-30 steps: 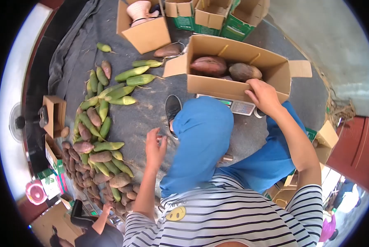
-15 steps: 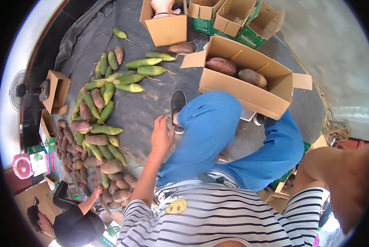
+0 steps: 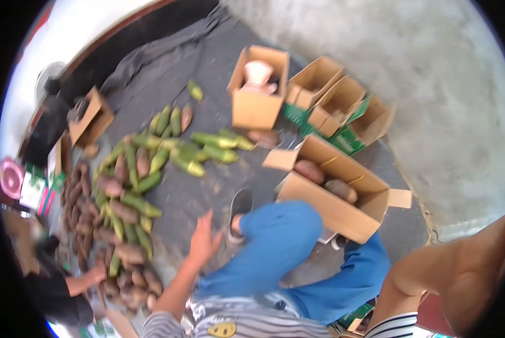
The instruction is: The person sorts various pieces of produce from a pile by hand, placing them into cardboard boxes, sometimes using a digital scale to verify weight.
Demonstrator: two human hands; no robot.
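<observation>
Head view, blurred: a dark mat (image 3: 196, 186) covers the floor, with a pile of sweet potatoes and green vegetables (image 3: 125, 197) along its left edge and an open cardboard box (image 3: 331, 211) near its right edge. The left hand (image 3: 203, 241) hangs empty, fingers spread, over bare mat beside the pile; the right hand is out of view. The box stands close against the shin, so a leg shift could likely tip it. Bare mat between pile and box leaves room, though a co-worker's hand (image 3: 97, 274) is at the pile's near end.
</observation>
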